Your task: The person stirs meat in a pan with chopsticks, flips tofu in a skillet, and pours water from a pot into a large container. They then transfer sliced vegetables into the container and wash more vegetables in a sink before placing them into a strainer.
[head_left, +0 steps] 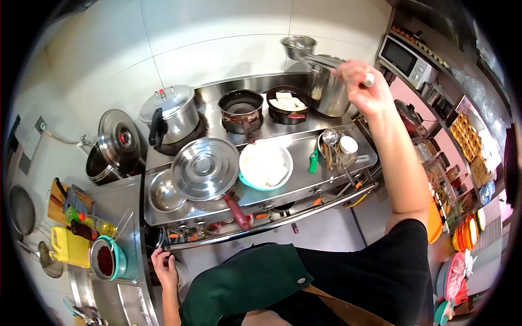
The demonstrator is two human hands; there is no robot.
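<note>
My right hand (363, 84) is raised at the right, closed around the handle of a metal ladle (298, 49). The ladle's deep cup hangs in the air just left of the rim of a tall steel pot (330, 95). What the cup contains cannot be made out. Left of that pot, a dark frying pan (285, 116) holds pale white slabs. An empty-looking small black pan (241, 106) stands beside it. Low at the left, my left hand (164, 267) rests by the counter edge with its fingers apart, gripping nothing visible.
On the stove's front shelf are a lidded pan (205, 168), a bowl of white pieces (266, 186), a steel bowl (166, 191) and spoons (330, 137). A pressure cooker (173, 114) stands at back left. A yellow jug (72, 246) is left; a microwave (406, 58) is right.
</note>
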